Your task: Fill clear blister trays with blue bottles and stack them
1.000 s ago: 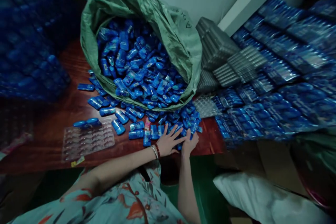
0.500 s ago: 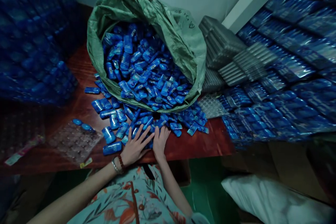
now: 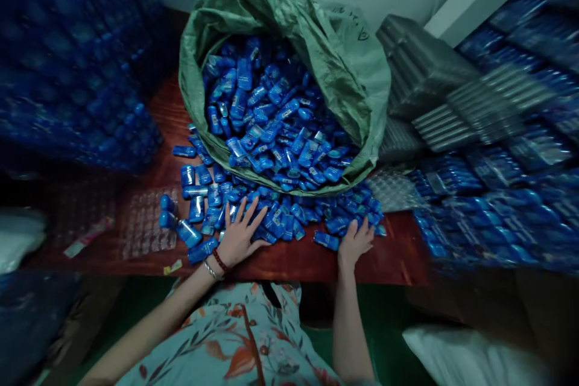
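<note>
Small shiny blue packs (image 3: 286, 224) lie heaped on the red-brown table (image 3: 398, 247), in front of a green woven sack (image 3: 375, 78) filled with more of them. My left hand (image 3: 238, 236), wearing bracelets, rests palm down with spread fingers over the loose packs at the left of the heap. At the heap's right front edge, my right hand (image 3: 356, 244) has its fingers apart and touches some packs. One single blue pack (image 3: 326, 240) lies just left of that hand. Neither hand grips anything that I can see.
A clear moulded tray (image 3: 147, 223) lies at the left, two blue packs on its right edge. Tall stacks of blue packs (image 3: 58, 72) rise at far left. Clear trays (image 3: 420, 66) and filled packages (image 3: 493, 211) are piled right. A white sack (image 3: 465, 353) sits below.
My right hand has moved away to the right from beside my left hand. My left hand has shifted slightly left over the packs. The camera view has turned a little left.
</note>
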{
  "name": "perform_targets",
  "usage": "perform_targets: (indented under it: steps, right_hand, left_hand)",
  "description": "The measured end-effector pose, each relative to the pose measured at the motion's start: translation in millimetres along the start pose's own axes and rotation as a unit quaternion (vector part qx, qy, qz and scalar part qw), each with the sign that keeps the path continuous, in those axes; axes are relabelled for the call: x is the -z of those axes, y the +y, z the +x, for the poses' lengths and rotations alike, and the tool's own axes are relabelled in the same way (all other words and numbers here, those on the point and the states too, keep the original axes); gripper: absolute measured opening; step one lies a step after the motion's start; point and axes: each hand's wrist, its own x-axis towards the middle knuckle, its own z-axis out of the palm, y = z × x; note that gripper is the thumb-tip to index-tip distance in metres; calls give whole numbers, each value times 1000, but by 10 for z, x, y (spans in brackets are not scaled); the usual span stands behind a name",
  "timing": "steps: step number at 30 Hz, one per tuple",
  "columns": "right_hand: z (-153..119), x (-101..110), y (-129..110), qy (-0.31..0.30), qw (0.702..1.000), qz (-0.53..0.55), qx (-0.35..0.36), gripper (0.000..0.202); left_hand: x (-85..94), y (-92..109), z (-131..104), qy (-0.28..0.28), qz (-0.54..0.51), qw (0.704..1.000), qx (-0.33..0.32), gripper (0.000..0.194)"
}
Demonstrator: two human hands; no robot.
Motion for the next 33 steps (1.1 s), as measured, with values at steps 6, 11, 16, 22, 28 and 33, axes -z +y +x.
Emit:
perform_targets:
  steps: [6,11,16,22,28,33]
  right_hand:
    - [-603,-228,-379,-36,997,42,54,63]
    - [-814,-292,-493,-131,983,-7,132,66]
    - [-1037,-179,-447,-121,965,-32,230,66]
    - [-1547,-63,-694,-241,796,-25,554,71]
    - [-1966,-492,-1458,-386,633,-9,671,64]
    - [-2057,-844,-1751,-371,664,-16,649,55]
  left_hand:
    - [520,-425,-688,93,20,989,110,68]
    - [643,-1125,-1330,162,-8,937,309,50]
    - [570,-1180,-1503,69,54,950,301,42]
    - [535,-728,-1540,10,114,935,335,64]
    - [397,-752,-1499,38,141,925,349,56]
    - [360,-784,-1442,57,144,919,363,54]
